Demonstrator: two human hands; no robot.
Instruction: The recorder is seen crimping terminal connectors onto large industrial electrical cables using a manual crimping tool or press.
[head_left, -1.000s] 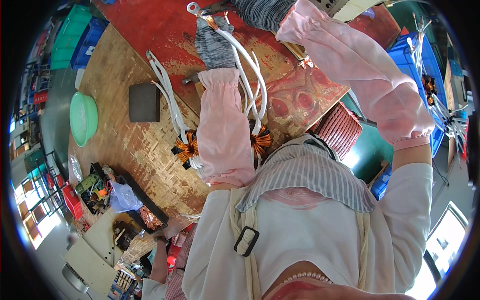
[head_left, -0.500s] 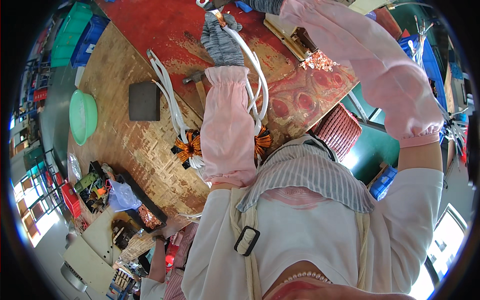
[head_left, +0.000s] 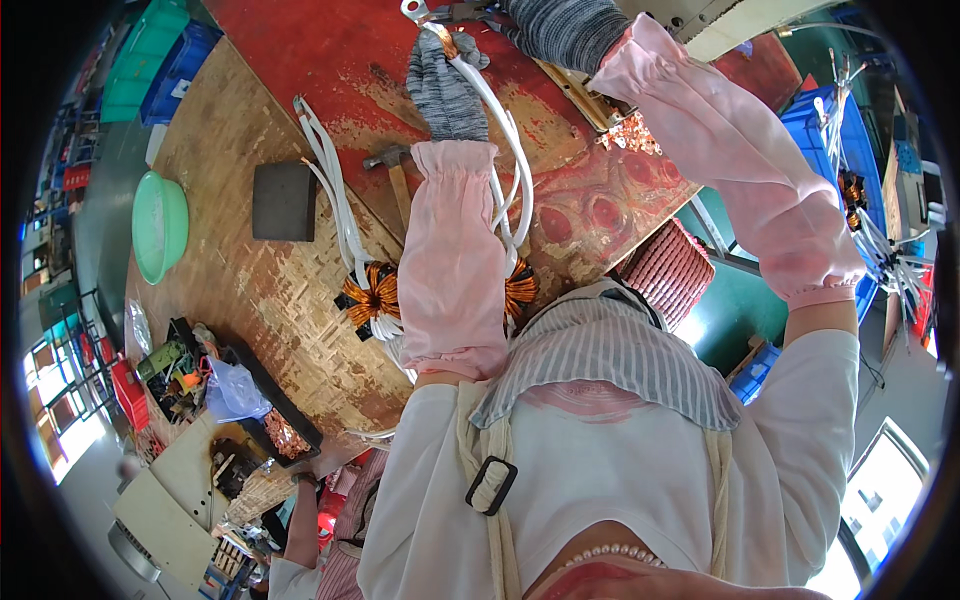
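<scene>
My left hand, in a grey knitted glove, is closed around the bare copper end of a white cable. A silver ring terminal sits at that end, above the hand. My right hand, in a matching glove, is at the top edge with its fingers curled on a dark metal tool. The tool's tip is beside the terminal; its kind cannot be made out. Below, the cable runs down to a copper-wound coil, partly hidden by my left sleeve. Another coil with white leads lies left of that sleeve.
A hammer and a dark square block lie on the worn red and wooden table. Small copper pieces are heaped at right. A green basin stands left. Another person's arm shows at lower left.
My right hand has come down into view from the top edge, bringing the dark tool beside the terminal. My left hand keeps hold of the cable, slightly lower.
</scene>
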